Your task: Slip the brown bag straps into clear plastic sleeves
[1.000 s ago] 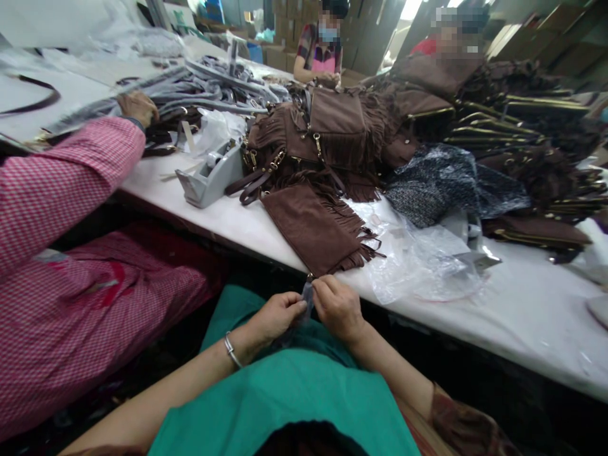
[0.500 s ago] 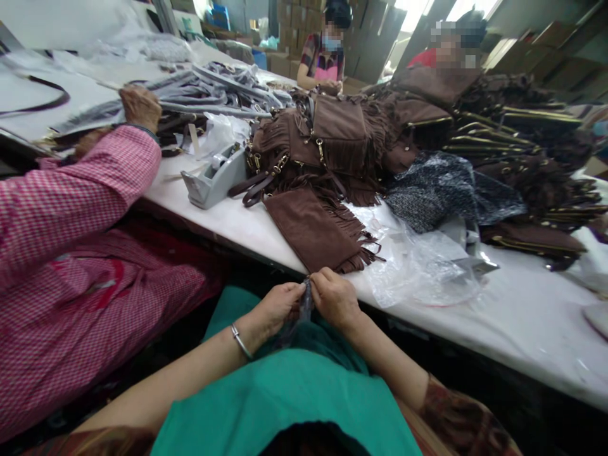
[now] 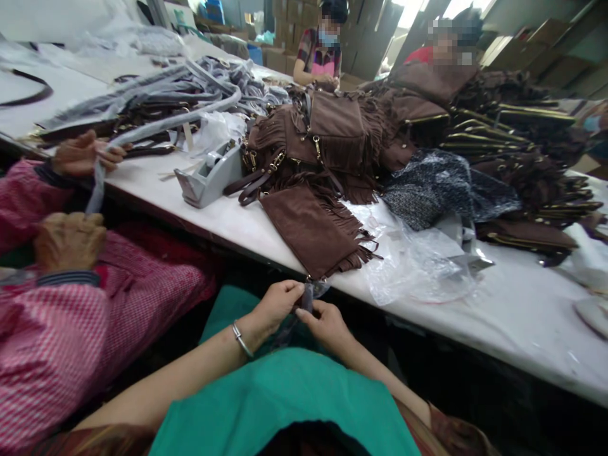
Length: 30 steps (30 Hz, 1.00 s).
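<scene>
Between my two hands is a dark wrist strap [image 3: 308, 296] with clear plastic film about it, just off the table's front edge. My left hand [image 3: 279, 305] pinches it from the left, thumb against fingers. From the right, lower down, my right hand [image 3: 327, 326] has its thumb and bent fingers closed on the strap. The strap's upper end lies by the metal rings at the near corner of a brown fringed pouch [image 3: 311, 231], which rests flat on the table. Part of the strap below my fingers is hidden against the green apron.
A grey tape dispenser [image 3: 209, 177] stands left of a heap of brown fringed bags [image 3: 337, 123]. Crumpled clear plastic [image 3: 418, 266] lies to the right. At left, a co-worker's hands [image 3: 71, 244] hold a grey wrapped strap. Further wrapped straps [image 3: 190, 95] are piled behind.
My right hand has slid down and slightly right along the strap, and more film shows. The co-worker has drawn a grey wrapped strap from the pile toward the table edge.
</scene>
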{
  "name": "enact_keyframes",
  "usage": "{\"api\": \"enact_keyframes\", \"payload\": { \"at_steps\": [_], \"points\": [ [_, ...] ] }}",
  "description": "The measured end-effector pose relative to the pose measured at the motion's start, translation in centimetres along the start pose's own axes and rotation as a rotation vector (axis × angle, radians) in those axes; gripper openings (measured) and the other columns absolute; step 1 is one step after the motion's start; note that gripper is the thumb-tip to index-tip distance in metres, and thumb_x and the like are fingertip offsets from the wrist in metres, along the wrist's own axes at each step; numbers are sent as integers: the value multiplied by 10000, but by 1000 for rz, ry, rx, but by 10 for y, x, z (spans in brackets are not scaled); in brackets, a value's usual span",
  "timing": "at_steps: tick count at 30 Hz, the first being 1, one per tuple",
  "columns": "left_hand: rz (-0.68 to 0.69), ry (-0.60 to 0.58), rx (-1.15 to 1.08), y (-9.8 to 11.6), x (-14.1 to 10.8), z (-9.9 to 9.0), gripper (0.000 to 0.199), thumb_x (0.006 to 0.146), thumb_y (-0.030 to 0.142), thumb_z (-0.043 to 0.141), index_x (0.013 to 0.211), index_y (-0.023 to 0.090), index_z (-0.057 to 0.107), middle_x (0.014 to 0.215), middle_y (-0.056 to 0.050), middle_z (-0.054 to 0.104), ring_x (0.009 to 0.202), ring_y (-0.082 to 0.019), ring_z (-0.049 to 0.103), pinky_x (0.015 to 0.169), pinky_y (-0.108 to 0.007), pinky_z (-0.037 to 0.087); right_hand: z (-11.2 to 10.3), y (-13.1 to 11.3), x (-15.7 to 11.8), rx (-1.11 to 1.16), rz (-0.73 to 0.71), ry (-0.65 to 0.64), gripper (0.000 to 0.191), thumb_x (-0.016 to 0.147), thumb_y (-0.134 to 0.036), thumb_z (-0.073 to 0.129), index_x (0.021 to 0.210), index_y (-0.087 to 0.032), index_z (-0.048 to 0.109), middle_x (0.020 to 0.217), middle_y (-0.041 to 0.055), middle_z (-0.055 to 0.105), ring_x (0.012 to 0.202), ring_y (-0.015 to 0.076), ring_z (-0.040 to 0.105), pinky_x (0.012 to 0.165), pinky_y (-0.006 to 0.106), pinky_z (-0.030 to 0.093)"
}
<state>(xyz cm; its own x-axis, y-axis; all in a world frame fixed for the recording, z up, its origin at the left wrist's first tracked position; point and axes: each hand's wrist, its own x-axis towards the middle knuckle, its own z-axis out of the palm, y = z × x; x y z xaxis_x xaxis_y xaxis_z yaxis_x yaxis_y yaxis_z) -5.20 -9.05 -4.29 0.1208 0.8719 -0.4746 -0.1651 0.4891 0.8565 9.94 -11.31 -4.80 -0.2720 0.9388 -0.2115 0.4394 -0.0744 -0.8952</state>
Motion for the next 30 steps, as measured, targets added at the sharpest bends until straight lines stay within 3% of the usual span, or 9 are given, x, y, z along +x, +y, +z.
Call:
{"api": "enact_keyframes", "payload": {
  "at_steps": [4,10,14,24,30],
  "points": [
    [121,61,218,-1,2,0,250,798,349,593,872,133,696,751,-47,680,686,-156,608,621,-260,470,-3,2,2,277,196,35,308,776,-437,624,705,-140,666,564,-4,586,482,113,470,488,235,333],
    [450,143,482,4,2,-3,177,822,267,581,910,189,714,918,-55,701,875,-179,625,827,-286,476,-6,-1,-4,758,348,-90,381,728,-514,686,772,-138,638,567,-18,571,423,68,438,423,197,267],
    [561,87,580,10,1,-2,146,835,212,555,874,201,695,900,-43,672,869,-165,612,839,-279,466,-6,-1,-6,829,372,-105,380,706,-505,716,752,-138,630,547,-22,560,414,65,431,414,194,266],
    [627,-21,789,16,6,-4,163,865,154,449,775,194,579,820,-33,571,788,-155,532,749,-271,427,-2,2,-3,802,380,-107,379,723,-495,714,770,-130,622,561,-22,568,409,61,437,402,188,267],
    [627,126,832,10,8,-2,156,860,137,429,763,199,535,806,-36,546,780,-167,518,744,-291,419,-1,2,-3,804,344,-118,332,735,-445,724,763,-135,607,566,-23,574,407,54,452,394,176,262]
  ]
}}
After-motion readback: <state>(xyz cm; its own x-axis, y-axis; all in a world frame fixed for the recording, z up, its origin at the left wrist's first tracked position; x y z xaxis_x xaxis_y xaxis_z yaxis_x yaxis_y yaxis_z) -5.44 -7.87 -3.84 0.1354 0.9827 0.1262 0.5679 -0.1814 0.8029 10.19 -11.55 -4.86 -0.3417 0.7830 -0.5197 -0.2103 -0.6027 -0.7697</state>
